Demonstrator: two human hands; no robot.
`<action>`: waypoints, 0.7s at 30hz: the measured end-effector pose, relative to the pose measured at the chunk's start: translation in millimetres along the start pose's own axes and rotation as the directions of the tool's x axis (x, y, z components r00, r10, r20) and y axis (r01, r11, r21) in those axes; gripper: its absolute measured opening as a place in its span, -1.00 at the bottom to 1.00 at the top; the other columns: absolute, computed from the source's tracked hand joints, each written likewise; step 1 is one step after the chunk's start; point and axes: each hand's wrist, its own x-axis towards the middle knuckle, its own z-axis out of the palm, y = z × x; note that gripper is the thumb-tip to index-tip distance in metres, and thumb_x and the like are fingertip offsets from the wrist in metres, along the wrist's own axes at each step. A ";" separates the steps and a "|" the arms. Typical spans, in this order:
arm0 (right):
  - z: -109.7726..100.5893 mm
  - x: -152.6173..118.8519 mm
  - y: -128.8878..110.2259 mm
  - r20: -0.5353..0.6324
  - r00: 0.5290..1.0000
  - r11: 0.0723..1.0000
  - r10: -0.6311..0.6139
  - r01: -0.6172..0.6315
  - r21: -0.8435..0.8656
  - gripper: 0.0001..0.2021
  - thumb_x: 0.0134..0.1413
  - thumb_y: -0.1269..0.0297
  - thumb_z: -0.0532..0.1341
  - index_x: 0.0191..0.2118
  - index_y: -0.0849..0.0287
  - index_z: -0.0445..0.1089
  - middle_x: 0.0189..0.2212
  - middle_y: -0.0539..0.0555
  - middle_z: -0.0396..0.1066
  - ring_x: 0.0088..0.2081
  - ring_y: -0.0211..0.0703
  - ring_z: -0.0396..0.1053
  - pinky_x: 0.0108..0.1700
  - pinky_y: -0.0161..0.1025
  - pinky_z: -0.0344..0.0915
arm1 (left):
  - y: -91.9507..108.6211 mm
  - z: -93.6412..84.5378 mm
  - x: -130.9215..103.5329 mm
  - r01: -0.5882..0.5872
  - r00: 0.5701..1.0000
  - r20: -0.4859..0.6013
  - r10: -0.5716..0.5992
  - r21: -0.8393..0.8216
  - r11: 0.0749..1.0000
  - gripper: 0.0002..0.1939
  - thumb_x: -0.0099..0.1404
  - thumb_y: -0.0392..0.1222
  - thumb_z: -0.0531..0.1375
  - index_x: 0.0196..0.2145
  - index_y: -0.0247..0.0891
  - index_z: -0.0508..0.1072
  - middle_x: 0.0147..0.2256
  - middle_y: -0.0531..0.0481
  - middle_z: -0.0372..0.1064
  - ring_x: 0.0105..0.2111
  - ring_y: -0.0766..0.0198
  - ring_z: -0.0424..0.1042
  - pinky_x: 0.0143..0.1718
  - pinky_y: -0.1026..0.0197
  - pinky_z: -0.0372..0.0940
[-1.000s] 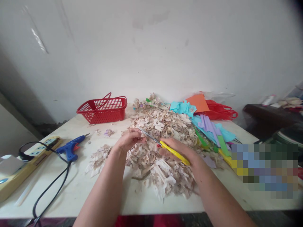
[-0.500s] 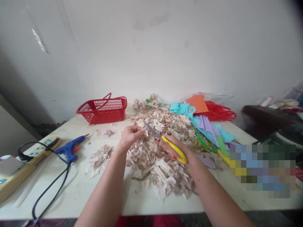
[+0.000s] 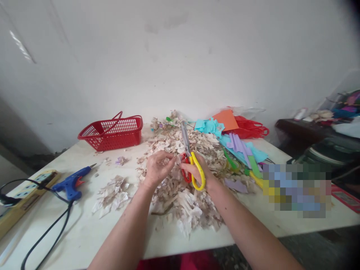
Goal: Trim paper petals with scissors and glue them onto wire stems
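Yellow-and-red-handled scissors [image 3: 187, 148] are in the right hand [image 3: 206, 168], fingers curled round the handles and blades pointing away toward the wall. Left hand [image 3: 159, 168] is mostly curled in, fingertips almost meeting the right ones with what looks like a pale scrap [image 3: 178, 160] pinched there, though it's too small and blurry to be sure. Both are up over a big messy heap of paper scraps [image 3: 188, 206] mid-worktop [image 3: 84, 232], and it spreads pretty much all round them, so that's the main clutter in the way

Smaller scrap pile [image 3: 112, 197] sits just left of the left forearm. Further left: blue glue gun [image 3: 71, 183], its black cable [image 3: 60, 228] looping toward the near edge, and a cream power strip [image 3: 36, 191] with something black plugged in. Right of the heap there's cyan paper [image 3: 209, 126], purple strips [image 3: 239, 144], an orange sheet [image 3: 229, 120] propped up and a pixelated patch hiding some stuff

Containers: red basket [image 3: 112, 143] at back left, handle up, can't really see down to its bottom. Red plastic bag [image 3: 247, 127] lies crumpled beside the orange sheet, no idea what's inside
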 end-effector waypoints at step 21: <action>3.6 1.0 -0.3 -0.041 0.999 0.997 0.017 -0.014 0.078 -0.67 -0.27 0.27 0.25 -0.26 0.17 0.24 -0.60 -0.12 0.26 -0.66 -0.33 0.22 -0.60 -0.33 0.21 | -5.7 20.6 -5.3 0.578 0.809 0.295 -0.509 -0.560 0.594 -0.77 -0.05 -0.09 0.28 -0.58 -0.34 0.41 -0.62 0.05 0.35 -0.60 0.39 0.30 -0.49 0.32 0.18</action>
